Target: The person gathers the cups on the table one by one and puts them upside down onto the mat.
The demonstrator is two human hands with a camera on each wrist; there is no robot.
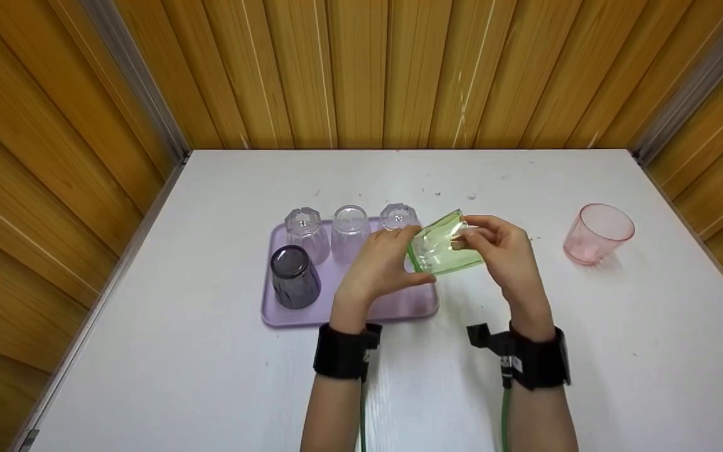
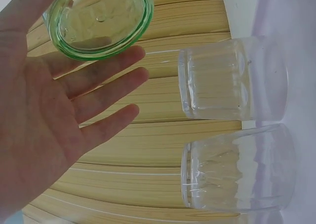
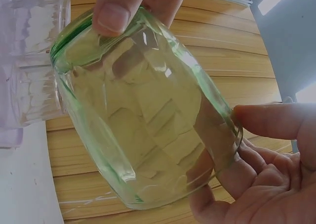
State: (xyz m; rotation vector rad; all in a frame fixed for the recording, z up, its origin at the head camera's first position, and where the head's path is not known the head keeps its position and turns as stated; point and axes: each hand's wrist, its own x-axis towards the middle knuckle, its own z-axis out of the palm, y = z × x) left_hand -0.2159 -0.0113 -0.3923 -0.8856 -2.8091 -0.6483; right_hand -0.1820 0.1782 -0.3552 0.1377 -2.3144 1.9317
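Observation:
A green transparent glass [image 1: 442,250] is held in the air, tilted on its side, over the right part of a purple tray [image 1: 292,324]. My left hand [image 1: 377,267] holds its base end between thumb and forefinger, and the other fingers [image 2: 113,91] spread out straight in the left wrist view. At the rim end, my right hand [image 1: 507,251] pinches the glass wall with thumb and fingers. The right wrist view shows the faceted side of the green glass [image 3: 143,130] between both hands.
Upside down on the tray stand three clear glasses, at left [image 1: 307,237], middle [image 1: 350,233] and right [image 1: 398,215], with a dark grey glass [image 1: 296,279] in front. A pink glass [image 1: 597,235] stands upright on the white table [image 1: 179,351] at right. Wooden panels [image 1: 361,75] enclose the table.

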